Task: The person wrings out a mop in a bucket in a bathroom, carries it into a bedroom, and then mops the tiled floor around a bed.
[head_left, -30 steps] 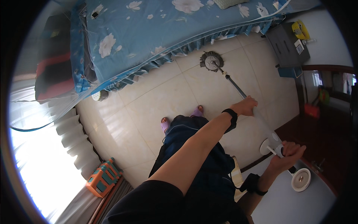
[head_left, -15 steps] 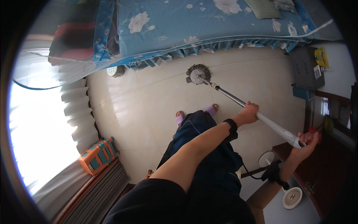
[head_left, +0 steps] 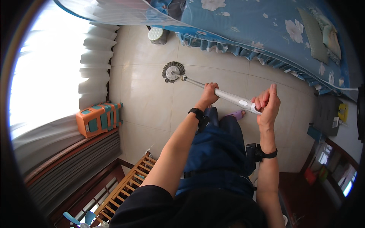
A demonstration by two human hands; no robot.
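A mop point(head_left: 230, 97) with a white handle and a metal pole slants across the floor ahead of me. Its round head point(head_left: 173, 73), fringed in grey, rests flat on the tiles. My left hand point(head_left: 209, 95) is wrapped round the pole where the white handle starts. At the handle's upper end, my right hand point(head_left: 268, 104) curls its fingers over the grip, its thumb pointing up. Dark bands sit on both wrists. One purple slipper point(head_left: 236, 114) shows below the handle.
A green-and-white topped stool point(head_left: 156, 35) stands beyond the mop head. The bed with a blue floral cover point(head_left: 251, 26) fills the far right. White curtains point(head_left: 93, 64) hang at left, above an orange-and-teal case point(head_left: 100, 118). A wooden rack point(head_left: 123, 188) is near my left elbow.
The mop head has moved left across the floor, nearer the curtains and stool. My view has turned left, bringing the wooden rack into sight. Both hands keep hold of the mop.
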